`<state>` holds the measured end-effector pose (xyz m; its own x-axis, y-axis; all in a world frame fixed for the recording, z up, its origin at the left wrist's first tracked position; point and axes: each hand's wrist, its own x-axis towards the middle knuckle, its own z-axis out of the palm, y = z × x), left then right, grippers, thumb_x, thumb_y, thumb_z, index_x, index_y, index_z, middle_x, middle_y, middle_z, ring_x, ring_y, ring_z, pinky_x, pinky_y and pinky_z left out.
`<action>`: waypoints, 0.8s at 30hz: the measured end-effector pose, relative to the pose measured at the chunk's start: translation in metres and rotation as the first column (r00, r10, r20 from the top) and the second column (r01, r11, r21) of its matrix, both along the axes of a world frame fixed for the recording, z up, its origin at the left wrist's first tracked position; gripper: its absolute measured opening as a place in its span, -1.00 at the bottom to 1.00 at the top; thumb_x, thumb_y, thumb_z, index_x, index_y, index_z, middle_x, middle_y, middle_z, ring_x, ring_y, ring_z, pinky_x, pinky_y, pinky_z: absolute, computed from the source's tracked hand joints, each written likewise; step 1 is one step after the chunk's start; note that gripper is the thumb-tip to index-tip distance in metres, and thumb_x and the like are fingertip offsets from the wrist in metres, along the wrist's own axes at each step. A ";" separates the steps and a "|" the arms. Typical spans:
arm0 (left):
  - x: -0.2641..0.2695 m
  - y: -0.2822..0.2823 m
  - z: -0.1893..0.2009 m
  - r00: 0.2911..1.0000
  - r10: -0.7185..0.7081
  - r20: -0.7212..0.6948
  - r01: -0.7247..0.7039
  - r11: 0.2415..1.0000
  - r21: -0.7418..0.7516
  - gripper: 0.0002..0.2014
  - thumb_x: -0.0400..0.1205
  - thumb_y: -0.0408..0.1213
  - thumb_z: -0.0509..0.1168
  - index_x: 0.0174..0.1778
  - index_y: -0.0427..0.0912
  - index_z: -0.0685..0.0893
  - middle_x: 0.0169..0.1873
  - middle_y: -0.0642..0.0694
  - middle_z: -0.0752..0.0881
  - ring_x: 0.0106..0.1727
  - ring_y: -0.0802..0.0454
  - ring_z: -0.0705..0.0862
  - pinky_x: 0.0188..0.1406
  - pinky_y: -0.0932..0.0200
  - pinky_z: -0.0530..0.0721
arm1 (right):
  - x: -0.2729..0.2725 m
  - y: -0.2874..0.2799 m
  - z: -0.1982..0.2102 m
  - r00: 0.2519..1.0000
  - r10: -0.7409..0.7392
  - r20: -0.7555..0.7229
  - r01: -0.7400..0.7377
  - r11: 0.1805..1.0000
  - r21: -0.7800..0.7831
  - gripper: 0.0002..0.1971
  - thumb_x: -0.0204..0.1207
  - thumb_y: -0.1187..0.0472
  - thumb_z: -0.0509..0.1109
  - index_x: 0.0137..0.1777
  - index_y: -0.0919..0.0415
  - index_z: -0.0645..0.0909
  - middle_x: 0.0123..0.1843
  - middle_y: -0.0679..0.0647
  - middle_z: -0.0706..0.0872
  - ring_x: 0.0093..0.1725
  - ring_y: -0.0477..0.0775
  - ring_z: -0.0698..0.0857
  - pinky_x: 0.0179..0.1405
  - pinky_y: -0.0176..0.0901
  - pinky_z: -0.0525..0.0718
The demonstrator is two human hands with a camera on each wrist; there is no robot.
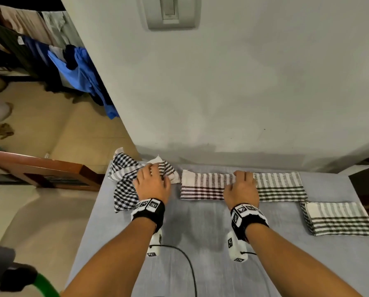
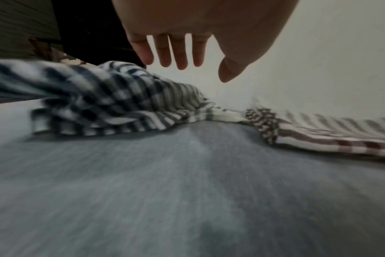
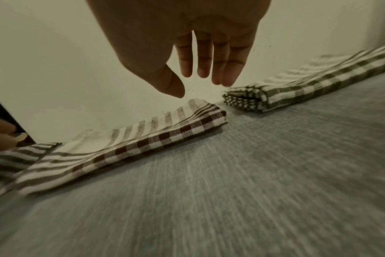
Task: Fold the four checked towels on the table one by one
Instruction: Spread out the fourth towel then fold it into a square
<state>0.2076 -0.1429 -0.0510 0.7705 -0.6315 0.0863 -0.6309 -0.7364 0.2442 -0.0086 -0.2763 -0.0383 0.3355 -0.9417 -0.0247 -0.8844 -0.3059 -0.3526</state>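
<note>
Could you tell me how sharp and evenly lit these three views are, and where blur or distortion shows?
Head view: fairly sharp, soft even light, wide-angle bending at the edges; both hands cast faint shadows on the grey table. Left wrist view: strong motion smear over the black checked towel and the table; the left hand is softly blurred. Right wrist view: dimmer, greenish, streaked foreground; the red checked towel is clearer.

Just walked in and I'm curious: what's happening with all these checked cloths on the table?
A person is folding checked towels on a grey table. The left hand hovers open over a crumpled black-and-white towel, not yet folded. The right hand hangs open above the end of a brown towel folded into a strip. A green towel and another folded towel lie to the right.
</note>
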 end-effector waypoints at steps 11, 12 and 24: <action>-0.015 0.101 0.015 0.984 -0.073 -0.160 0.103 0.977 0.188 -0.65 0.59 -0.06 0.21 0.21 -0.17 0.56 0.09 -0.24 0.68 0.07 -0.30 0.67 0.00 -0.13 0.63 | 0.010 0.092 0.012 0.900 0.433 0.054 -0.434 0.874 0.221 -0.83 0.60 0.08 0.26 0.07 0.06 0.64 0.09 0.00 0.67 0.08 0.12 0.68 -0.01 -0.10 0.62; -0.021 0.107 0.026 0.979 -0.132 -0.154 0.150 0.982 0.111 -0.68 0.60 -0.06 0.19 0.16 -0.18 0.53 0.03 -0.23 0.66 -0.01 -0.30 0.68 -0.10 -0.10 0.64 | 0.017 0.104 0.015 0.903 0.414 0.116 -0.430 0.865 0.259 -0.81 0.61 0.02 0.27 0.10 0.04 0.65 0.11 0.00 0.70 0.10 0.12 0.69 0.03 -0.10 0.63; -0.086 0.167 0.100 0.830 -0.540 -0.140 0.524 0.840 -0.137 -0.76 0.67 0.02 0.12 0.07 -0.07 0.41 -0.11 -0.15 0.72 -0.20 -0.28 0.69 -0.30 0.02 0.54 | 0.015 0.147 0.112 0.499 -0.589 0.635 -0.163 0.656 0.737 -0.78 0.64 0.08 0.29 -0.10 0.19 0.67 -0.18 0.19 0.77 -0.20 0.17 0.73 -0.24 -0.09 0.61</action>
